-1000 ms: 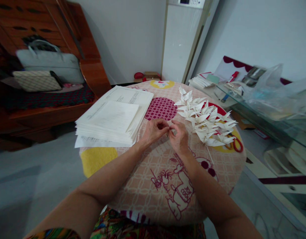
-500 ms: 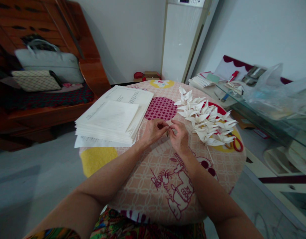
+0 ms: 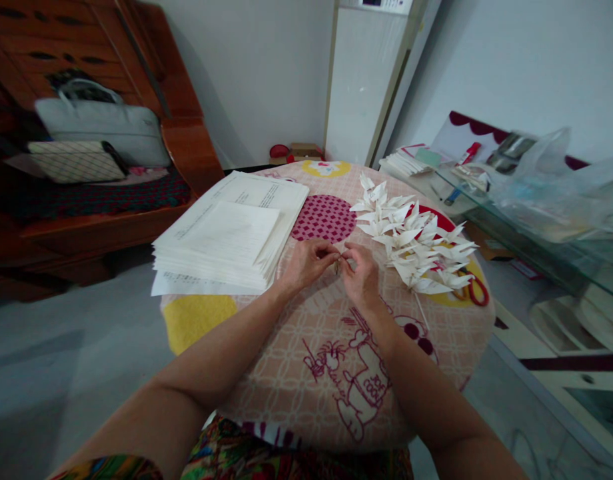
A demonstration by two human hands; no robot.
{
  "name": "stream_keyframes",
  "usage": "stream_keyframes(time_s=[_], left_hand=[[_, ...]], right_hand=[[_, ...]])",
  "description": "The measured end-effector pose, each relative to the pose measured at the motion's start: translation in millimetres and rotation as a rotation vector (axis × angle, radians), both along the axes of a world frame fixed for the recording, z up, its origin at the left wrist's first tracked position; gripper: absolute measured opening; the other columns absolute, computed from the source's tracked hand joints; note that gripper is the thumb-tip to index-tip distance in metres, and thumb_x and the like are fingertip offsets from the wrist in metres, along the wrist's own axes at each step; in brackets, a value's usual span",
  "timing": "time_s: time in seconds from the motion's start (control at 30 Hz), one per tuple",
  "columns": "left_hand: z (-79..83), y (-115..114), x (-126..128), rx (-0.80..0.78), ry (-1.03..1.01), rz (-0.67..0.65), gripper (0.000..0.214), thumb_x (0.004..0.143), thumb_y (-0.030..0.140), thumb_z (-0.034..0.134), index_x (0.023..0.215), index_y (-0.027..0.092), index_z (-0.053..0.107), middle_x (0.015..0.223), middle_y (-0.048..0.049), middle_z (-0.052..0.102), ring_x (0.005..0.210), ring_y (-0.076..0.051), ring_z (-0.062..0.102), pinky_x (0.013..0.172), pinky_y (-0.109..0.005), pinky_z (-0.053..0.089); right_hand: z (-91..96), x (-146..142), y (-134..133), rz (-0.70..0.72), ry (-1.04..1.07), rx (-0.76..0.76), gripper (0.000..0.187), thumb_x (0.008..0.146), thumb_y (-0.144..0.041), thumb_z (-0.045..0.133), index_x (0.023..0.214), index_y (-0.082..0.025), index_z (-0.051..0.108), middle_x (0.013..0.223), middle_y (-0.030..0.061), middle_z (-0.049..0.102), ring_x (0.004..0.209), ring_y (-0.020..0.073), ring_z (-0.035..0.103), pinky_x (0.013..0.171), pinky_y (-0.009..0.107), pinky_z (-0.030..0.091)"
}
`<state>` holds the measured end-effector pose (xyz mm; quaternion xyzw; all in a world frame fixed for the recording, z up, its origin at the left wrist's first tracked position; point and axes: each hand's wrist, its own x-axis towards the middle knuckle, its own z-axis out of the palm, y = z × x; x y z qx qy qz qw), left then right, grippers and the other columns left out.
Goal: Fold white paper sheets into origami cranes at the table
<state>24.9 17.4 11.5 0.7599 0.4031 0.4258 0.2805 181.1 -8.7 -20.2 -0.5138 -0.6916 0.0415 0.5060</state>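
Observation:
My left hand (image 3: 309,262) and my right hand (image 3: 360,268) meet fingertip to fingertip over the middle of the round table. Both pinch something small between them; a thin dark bit shows under the fingertips, too small to name. Right of my hands lies a cluster of folded white paper pieces with pointed tips (image 3: 404,237). A thin white stick (image 3: 421,312) pokes out below them. Scissors with red handles (image 3: 479,291) lie partly under the cluster's right end. To the left sits a thick stack of printed paper (image 3: 266,190), with smaller white sheets (image 3: 231,230) on top.
A patterned cloth (image 3: 286,373) covers the table. On the right, a glass-topped stand (image 3: 551,260) holds a plastic bag (image 3: 541,187), papers and a red marker (image 3: 469,153). At left, a wooden bench (image 3: 186,153) bears a grey bag (image 3: 106,130).
My hands stay pinched together in nearly the same place, with only a slight shift of the fingers. The whole view has drifted a little; the paper pieces and stack have not moved.

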Motion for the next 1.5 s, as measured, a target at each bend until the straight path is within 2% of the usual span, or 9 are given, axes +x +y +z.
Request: stream_keyframes(time_s=[0.4, 0.73, 1.0, 1.23, 1.5], left_hand=[[0.5, 0.4, -2.4, -0.045, -0.042, -0.021, 0.018, 0.084, 0.024, 0.063, 0.079, 0.015, 0.077, 0.074, -0.0054, 0.075, 0.066, -0.014, 0.067, 0.062, -0.023, 0.048], [-2.2, 2.2, -3.0, -0.122, -0.062, -0.003, 0.018, 0.081, 0.027, 0.067, 0.075, 0.013, 0.077, 0.069, -0.0045, 0.073, 0.062, -0.014, 0.064, 0.056, -0.022, 0.044], [6.5, -5.7, -1.5, -0.022, 0.08, 0.036, 0.017, 0.084, 0.023, 0.065, 0.079, 0.014, 0.078, 0.074, -0.0041, 0.074, 0.066, -0.013, 0.063, 0.062, -0.022, 0.043], [4.3, -5.9, 0.1, 0.024, 0.135, 0.032, 0.02, 0.089, 0.025, 0.061, 0.084, 0.015, 0.078, 0.079, -0.0051, 0.075, 0.07, -0.014, 0.064, 0.065, -0.023, 0.043], [0.7, -3.3, 1.9, 0.047, 0.143, 0.075, 0.02, 0.087, 0.023, 0.063, 0.075, 0.014, 0.076, 0.072, -0.004, 0.072, 0.067, -0.013, 0.062, 0.064, -0.023, 0.04]], right_hand=[[-2.4, -1.3, 1.7, 0.016, 0.071, -0.03, 0.011, 0.089, -0.028, 0.061, 0.081, -0.021, 0.063, 0.104, 0.0125, 0.074, 0.1, 0.0261, 0.068, 0.091, 0.043, 0.053], [-4.2, -4.3, 1.5, -0.032, -0.025, -0.005, 0.008, 0.087, -0.024, 0.061, 0.08, -0.022, 0.06, 0.099, 0.012, 0.072, 0.099, 0.0268, 0.066, 0.091, 0.045, 0.051], [-1.8, -3.4, 0.1, 0.002, 0.002, -0.014, 0.006, 0.086, -0.023, 0.06, 0.08, -0.023, 0.058, 0.099, 0.0112, 0.072, 0.1, 0.0267, 0.065, 0.092, 0.045, 0.051], [0.2, -2.9, -0.8, 0.005, 0.005, -0.029, 0.005, 0.084, -0.019, 0.058, 0.08, -0.023, 0.059, 0.102, 0.0117, 0.072, 0.101, 0.0269, 0.065, 0.094, 0.045, 0.05], [1.1, -3.0, -0.9, 0.008, 0.006, -0.028, 0.007, 0.085, -0.022, 0.061, 0.078, -0.022, 0.06, 0.101, 0.0125, 0.073, 0.1, 0.0271, 0.066, 0.092, 0.044, 0.051]])
